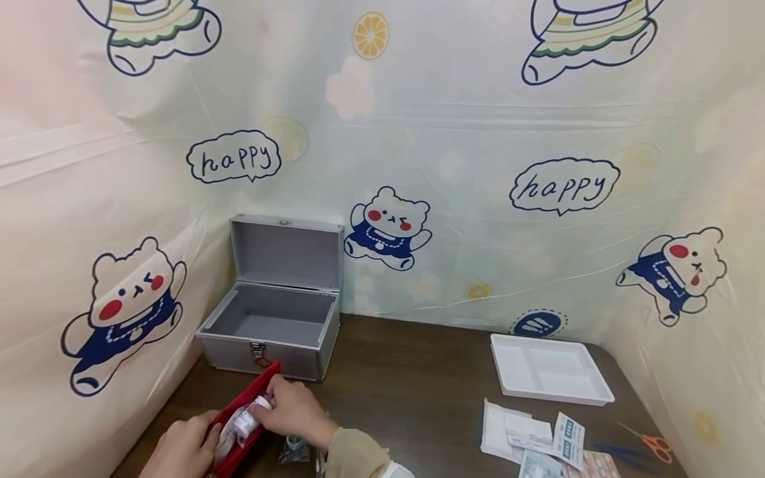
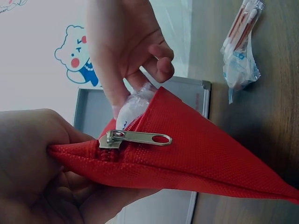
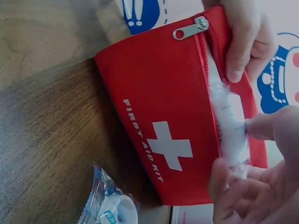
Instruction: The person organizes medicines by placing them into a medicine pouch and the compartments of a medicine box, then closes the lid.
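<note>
A red first aid pouch (image 3: pixel 140 93) with a white cross is unzipped along its top. My left hand (image 1: pixel 182 448) grips the pouch at one end, beside the metal zipper pull (image 2: pixel 140 137). At the mouth of the pouch, my right hand (image 1: pixel 295 408) pinches a white roll in clear plastic, like a bandage roll (image 3: pixel 232 126), between thumb and fingers. Part of this roll sits inside the opening, and its lower side is hidden by the red cloth. In the head view the pouch is tilted, just in front of an open silver case (image 1: pixel 269 358).
Cotton swabs (image 2: pixel 240 28) in a clear packet lie on the brown table (image 1: pixel 412 385) near the right forearm. At the right stand a white divided tray (image 1: pixel 552 392), several paper packets (image 1: pixel 528 431), blue tweezers (image 1: pixel 624 455) and orange-handled scissors (image 1: pixel 657 446). A printed curtain (image 1: pixel 454 265) surrounds the table.
</note>
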The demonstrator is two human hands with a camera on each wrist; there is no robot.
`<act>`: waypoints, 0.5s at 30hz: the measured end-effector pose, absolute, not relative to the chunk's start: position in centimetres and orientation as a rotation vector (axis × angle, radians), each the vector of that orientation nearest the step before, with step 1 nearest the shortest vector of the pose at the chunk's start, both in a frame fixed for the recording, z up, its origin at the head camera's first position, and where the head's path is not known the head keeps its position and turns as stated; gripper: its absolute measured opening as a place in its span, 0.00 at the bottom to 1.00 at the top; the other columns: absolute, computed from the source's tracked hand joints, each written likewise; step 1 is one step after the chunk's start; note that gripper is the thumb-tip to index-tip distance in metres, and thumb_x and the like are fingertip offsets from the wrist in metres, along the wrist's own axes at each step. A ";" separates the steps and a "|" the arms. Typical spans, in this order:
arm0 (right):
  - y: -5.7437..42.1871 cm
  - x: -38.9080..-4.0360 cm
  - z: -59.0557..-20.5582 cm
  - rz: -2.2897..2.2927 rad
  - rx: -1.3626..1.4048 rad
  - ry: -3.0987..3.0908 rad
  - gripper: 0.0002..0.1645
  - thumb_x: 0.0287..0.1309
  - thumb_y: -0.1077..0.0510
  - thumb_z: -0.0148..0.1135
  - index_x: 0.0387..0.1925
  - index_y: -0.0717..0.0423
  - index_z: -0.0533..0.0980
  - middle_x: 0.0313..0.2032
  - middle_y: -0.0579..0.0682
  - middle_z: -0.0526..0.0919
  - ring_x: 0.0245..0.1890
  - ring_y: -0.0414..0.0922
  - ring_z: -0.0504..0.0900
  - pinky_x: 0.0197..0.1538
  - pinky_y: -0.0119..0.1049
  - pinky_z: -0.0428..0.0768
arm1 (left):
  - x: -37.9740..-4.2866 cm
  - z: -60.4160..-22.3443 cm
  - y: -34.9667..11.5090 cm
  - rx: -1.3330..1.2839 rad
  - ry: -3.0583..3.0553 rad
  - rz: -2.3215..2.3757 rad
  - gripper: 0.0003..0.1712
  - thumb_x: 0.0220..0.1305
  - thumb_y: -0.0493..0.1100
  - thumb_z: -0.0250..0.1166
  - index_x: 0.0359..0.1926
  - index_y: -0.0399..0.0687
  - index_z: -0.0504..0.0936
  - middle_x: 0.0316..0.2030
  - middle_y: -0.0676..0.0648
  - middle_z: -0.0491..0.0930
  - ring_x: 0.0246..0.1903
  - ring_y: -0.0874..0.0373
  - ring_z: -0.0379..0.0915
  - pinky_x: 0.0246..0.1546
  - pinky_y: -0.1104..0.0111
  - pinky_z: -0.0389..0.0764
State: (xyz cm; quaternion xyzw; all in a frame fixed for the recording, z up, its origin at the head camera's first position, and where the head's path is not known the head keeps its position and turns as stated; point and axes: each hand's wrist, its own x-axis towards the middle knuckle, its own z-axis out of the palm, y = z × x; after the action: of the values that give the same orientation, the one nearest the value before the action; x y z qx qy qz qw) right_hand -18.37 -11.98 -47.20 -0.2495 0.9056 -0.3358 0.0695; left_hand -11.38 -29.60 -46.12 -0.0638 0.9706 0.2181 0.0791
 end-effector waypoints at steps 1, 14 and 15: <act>-12.2 -18.3 -47.2 -0.977 -0.744 2.754 0.14 0.57 0.41 0.66 0.30 0.43 0.73 0.19 0.37 0.72 0.18 0.34 0.68 0.21 0.27 0.65 | -11.4 -46.1 -29.6 -0.190 2.902 0.659 0.15 0.63 0.37 0.62 0.48 0.31 0.82 0.34 0.43 0.84 0.31 0.55 0.77 0.38 0.49 0.83; -13.5 -18.1 -47.2 -0.724 -0.891 2.963 0.20 0.53 0.31 0.68 0.31 0.39 0.77 0.20 0.33 0.77 0.20 0.31 0.71 0.24 0.26 0.65 | -11.2 -46.1 -29.8 -0.175 2.914 0.735 0.14 0.62 0.36 0.62 0.47 0.31 0.82 0.33 0.43 0.84 0.32 0.54 0.79 0.39 0.48 0.83; -13.4 -18.1 -47.1 -0.732 -0.915 2.959 0.19 0.53 0.31 0.69 0.31 0.39 0.78 0.21 0.32 0.78 0.21 0.30 0.71 0.24 0.25 0.65 | -11.2 -46.0 -29.8 -0.175 2.914 0.737 0.14 0.62 0.36 0.62 0.47 0.31 0.82 0.33 0.43 0.84 0.32 0.54 0.80 0.39 0.48 0.83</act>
State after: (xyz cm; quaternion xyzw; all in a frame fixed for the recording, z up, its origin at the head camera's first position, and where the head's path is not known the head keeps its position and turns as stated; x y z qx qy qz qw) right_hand -18.14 -13.39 -47.13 -0.2875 0.9296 -0.2298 -0.0206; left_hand -11.20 -29.81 -46.01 -0.0581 0.9657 0.2443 0.0655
